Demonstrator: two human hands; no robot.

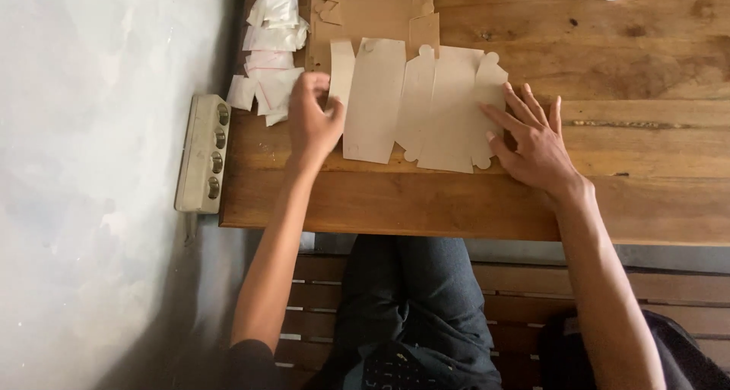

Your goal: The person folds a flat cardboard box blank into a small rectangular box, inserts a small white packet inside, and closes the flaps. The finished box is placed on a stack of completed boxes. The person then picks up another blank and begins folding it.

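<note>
Head view: a flat, die-cut cardboard box blank (414,105) lies unfolded on the wooden table (623,71), a little left of the frame's centre, pale side up with its rounded tabs along the top and bottom edges. My left hand (313,116) pinches the narrow flap at the blank's left end between thumb and fingertips, lifting it slightly. My right hand (532,139) lies open and flat, grasping nothing, its fingers pressing down the right end panel.

I judge this to be the first fold: one end pinned, the other flap about to be creased. That move calls for steady pressure on the right while I bend the flap along its score line.

At upper left sits a heap of small clear plastic bags (272,48); more brown cardboard (372,10) lies above the blank. A power strip (204,154) hangs off the table's left edge.
</note>
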